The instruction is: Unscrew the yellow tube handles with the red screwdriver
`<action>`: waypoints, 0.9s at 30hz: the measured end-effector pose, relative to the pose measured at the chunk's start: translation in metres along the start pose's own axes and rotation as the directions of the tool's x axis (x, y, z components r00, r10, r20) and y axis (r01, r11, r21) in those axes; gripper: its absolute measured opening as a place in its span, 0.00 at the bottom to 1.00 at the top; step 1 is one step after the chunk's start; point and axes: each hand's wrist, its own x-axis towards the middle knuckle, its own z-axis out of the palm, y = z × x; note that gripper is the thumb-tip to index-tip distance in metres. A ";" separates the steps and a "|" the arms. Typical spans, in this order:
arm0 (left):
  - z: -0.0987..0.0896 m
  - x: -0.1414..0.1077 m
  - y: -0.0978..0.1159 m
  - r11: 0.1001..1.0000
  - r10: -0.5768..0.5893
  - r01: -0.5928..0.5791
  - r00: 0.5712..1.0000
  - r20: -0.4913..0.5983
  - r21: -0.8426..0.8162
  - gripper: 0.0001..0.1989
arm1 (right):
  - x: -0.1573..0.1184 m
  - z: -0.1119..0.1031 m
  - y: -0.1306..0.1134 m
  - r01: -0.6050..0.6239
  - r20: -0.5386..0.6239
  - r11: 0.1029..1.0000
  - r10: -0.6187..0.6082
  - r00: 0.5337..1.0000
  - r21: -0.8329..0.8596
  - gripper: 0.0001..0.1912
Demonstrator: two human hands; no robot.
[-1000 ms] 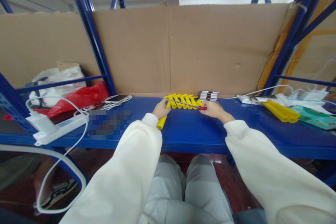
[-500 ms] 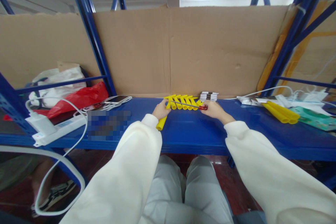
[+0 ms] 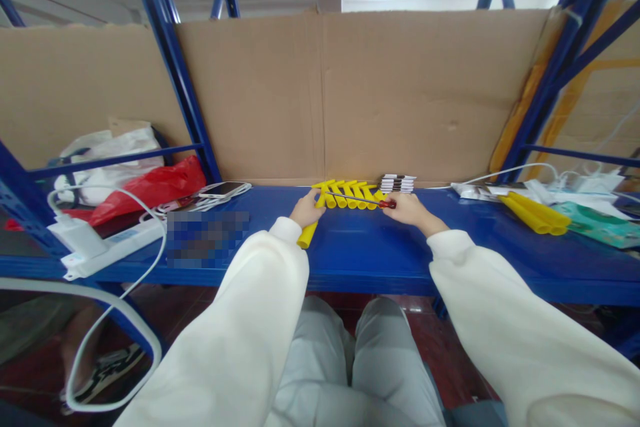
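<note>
My left hand [image 3: 305,209] is closed around a yellow tube-shaped piece [image 3: 308,235], whose round lower end sticks out below my fingers. In my right hand [image 3: 407,209] is a screwdriver [image 3: 386,203] with a red handle. Its thin metal shaft points left, with the tip at the yellow piece by my left fingers; whether it touches is too small to tell. Behind the shaft, several like yellow pieces [image 3: 353,195] lie in a slanted row. A small stack of white and black items [image 3: 397,183] stands just behind my right hand.
Left on the blue shelf [image 3: 370,253] are a phone [image 3: 229,190] with a white cable, a power strip [image 3: 117,248] and a red bag [image 3: 150,190]. On the right lie more yellow tubes [image 3: 535,213] and a green packet [image 3: 600,223]. A cardboard panel [image 3: 400,93] stands behind.
</note>
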 end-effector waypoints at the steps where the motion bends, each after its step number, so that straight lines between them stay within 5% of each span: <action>1: 0.000 0.000 0.000 1.000 0.001 -0.001 1.000 0.000 0.001 0.25 | 0.000 0.000 0.000 0.004 -0.002 1.000 -0.004 1.000 -0.006 0.07; 27: 0.000 -0.001 0.001 0.999 0.024 -0.025 1.000 0.013 0.041 0.27 | 0.002 0.006 0.006 0.026 -0.030 0.999 -0.025 0.999 0.039 0.06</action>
